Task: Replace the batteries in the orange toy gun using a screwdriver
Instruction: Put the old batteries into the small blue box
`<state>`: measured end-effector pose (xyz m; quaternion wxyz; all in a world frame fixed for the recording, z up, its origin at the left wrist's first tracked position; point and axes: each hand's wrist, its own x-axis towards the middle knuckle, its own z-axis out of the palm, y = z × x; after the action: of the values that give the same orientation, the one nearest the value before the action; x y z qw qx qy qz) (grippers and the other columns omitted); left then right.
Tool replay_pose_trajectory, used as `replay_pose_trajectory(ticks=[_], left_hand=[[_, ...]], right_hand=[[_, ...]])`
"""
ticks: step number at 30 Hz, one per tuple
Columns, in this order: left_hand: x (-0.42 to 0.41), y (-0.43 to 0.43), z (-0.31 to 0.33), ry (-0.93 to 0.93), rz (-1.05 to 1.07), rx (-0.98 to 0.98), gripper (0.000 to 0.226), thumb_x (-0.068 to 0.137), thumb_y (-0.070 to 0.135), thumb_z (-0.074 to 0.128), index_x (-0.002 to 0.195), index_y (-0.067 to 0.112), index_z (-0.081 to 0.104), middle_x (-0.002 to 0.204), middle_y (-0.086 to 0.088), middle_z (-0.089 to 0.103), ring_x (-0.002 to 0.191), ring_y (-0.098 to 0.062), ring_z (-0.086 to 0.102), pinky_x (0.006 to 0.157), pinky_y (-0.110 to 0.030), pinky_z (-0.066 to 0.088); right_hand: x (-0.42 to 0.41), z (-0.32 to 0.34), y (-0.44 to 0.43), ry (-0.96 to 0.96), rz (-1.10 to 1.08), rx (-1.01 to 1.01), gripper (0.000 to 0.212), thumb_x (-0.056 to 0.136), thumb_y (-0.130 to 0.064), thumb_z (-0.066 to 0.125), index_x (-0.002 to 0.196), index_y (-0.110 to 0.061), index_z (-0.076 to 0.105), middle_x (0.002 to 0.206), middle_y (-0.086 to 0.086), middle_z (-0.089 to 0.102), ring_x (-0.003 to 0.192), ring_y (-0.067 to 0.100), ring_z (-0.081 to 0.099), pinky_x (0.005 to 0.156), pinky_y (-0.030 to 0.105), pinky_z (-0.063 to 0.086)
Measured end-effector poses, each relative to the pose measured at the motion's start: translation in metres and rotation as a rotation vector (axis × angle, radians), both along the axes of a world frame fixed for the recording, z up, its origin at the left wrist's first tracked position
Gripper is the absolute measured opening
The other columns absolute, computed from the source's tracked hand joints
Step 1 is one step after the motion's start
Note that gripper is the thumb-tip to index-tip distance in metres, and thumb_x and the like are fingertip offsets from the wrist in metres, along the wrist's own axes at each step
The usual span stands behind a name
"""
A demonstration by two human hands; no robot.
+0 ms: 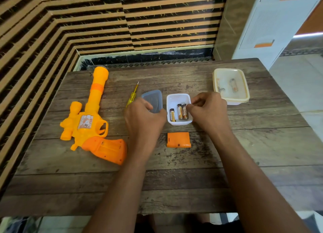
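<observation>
Observing left hand (145,119) gripping the lid (153,97) and right hand (208,110) pinching a battery (185,113), we flag the loose screw (165,149) getting knocked away.

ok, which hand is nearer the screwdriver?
Left. The left hand, holding the lid, is right beside the screwdriver handle; the right hand is at the far rim of the battery tub.

Your orange toy gun (90,120) lies flat at frame left, barrel toward the top, the battery bay in its darker grip uncovered. The orange battery cover (178,139) lies at centre, a tiny screw (165,149) just beside its lower left corner. Above it, three gold-and-black batteries (180,112) lie in an open white tub (178,98); the yellow screwdriver (133,94) lies left of that, tip up-frame.
</observation>
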<state>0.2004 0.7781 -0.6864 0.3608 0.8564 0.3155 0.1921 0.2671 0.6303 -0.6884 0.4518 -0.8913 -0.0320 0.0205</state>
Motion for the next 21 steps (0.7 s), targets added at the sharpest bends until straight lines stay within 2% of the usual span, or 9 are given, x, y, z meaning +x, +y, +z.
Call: replay_pose_trajectory(ticks=[2, 4, 6, 8, 11, 13, 17, 19, 21], left_hand=[[0.001, 0.001, 0.003, -0.080, 0.015, -0.145, 0.034, 0.071, 0.027, 0.089, 0.092, 0.020, 0.062, 0.090, 0.015, 0.055, 0.097, -0.013, 0.058, 0.062, -0.027, 0.049], [0.000, -0.003, 0.005, -0.137, -0.048, -0.206, 0.041, 0.070, 0.032, 0.090, 0.099, 0.023, 0.062, 0.098, 0.015, 0.060, 0.101, -0.012, 0.063, 0.070, -0.031, 0.056], [-0.001, -0.011, 0.005, -0.109, -0.141, -0.194, 0.048, 0.070, 0.035, 0.090, 0.104, 0.025, 0.058, 0.104, 0.012, 0.061, 0.098, -0.010, 0.065, 0.071, -0.034, 0.060], [-0.002, -0.018, 0.002, -0.033, -0.187, -0.132, 0.053, 0.070, 0.039, 0.090, 0.109, 0.029, 0.056, 0.107, 0.011, 0.060, 0.101, -0.011, 0.063, 0.073, -0.032, 0.060], [-0.003, -0.025, -0.002, -0.005, -0.235, -0.038, 0.061, 0.069, 0.048, 0.089, 0.118, 0.029, 0.059, 0.117, 0.007, 0.056, 0.119, -0.021, 0.057, 0.091, -0.039, 0.056], [-0.005, -0.028, -0.002, 0.000, -0.253, -0.016, 0.063, 0.072, 0.049, 0.089, 0.122, 0.022, 0.063, 0.115, 0.006, 0.052, 0.119, -0.021, 0.056, 0.093, -0.037, 0.054], [-0.002, -0.026, -0.006, -0.098, -0.226, -0.029, 0.038, 0.090, 0.038, 0.076, 0.117, 0.011, 0.071, 0.114, 0.001, 0.063, 0.107, -0.022, 0.065, 0.091, -0.046, 0.057], [0.003, -0.021, -0.008, -0.120, -0.186, -0.062, 0.023, 0.097, 0.027, 0.069, 0.114, 0.012, 0.070, 0.106, 0.002, 0.068, 0.100, -0.019, 0.068, 0.087, -0.046, 0.058], [0.006, -0.017, -0.008, -0.074, -0.164, -0.096, 0.022, 0.099, 0.021, 0.066, 0.119, 0.010, 0.068, 0.099, 0.004, 0.069, 0.100, -0.020, 0.068, 0.085, -0.043, 0.058]], right_hand=[[0.002, -0.002, 0.000, 0.002, -0.006, 0.014, 0.010, 0.085, -0.013, 0.073, 0.075, -0.016, 0.075, 0.062, -0.009, 0.065, 0.064, 0.006, 0.062, 0.057, 0.017, 0.043], [0.004, -0.005, 0.000, 0.016, -0.005, 0.049, 0.020, 0.090, -0.016, 0.071, 0.070, -0.017, 0.073, 0.059, -0.003, 0.068, 0.060, 0.014, 0.065, 0.061, 0.024, 0.052], [0.006, -0.008, 0.000, 0.087, 0.000, 0.156, 0.033, 0.097, -0.021, 0.066, 0.065, -0.016, 0.071, 0.055, 0.006, 0.070, 0.051, 0.019, 0.066, 0.058, 0.030, 0.055], [0.008, -0.011, 0.001, 0.173, -0.009, 0.287, 0.043, 0.105, -0.028, 0.060, 0.065, -0.012, 0.069, 0.058, 0.013, 0.071, 0.050, 0.026, 0.066, 0.053, 0.030, 0.052], [0.009, -0.012, -0.001, 0.212, -0.018, 0.387, 0.047, 0.106, -0.036, 0.058, 0.068, -0.010, 0.069, 0.057, 0.012, 0.070, 0.048, 0.024, 0.066, 0.048, 0.027, 0.049], [0.008, -0.011, -0.003, 0.213, -0.010, 0.395, 0.047, 0.102, -0.039, 0.065, 0.063, -0.012, 0.069, 0.055, 0.012, 0.068, 0.049, 0.024, 0.066, 0.051, 0.029, 0.052], [0.008, -0.012, -0.004, 0.205, 0.020, 0.370, 0.029, 0.094, -0.023, 0.077, 0.067, -0.013, 0.073, 0.054, 0.010, 0.069, 0.049, 0.020, 0.066, 0.054, 0.028, 0.052], [0.009, -0.013, -0.002, 0.193, 0.016, 0.344, 0.024, 0.092, -0.017, 0.079, 0.070, -0.011, 0.073, 0.053, 0.008, 0.068, 0.046, 0.016, 0.064, 0.053, 0.028, 0.053], [0.008, -0.013, 0.000, 0.172, 0.001, 0.326, 0.024, 0.091, -0.017, 0.080, 0.069, -0.011, 0.072, 0.055, 0.009, 0.069, 0.047, 0.016, 0.064, 0.055, 0.032, 0.057]])
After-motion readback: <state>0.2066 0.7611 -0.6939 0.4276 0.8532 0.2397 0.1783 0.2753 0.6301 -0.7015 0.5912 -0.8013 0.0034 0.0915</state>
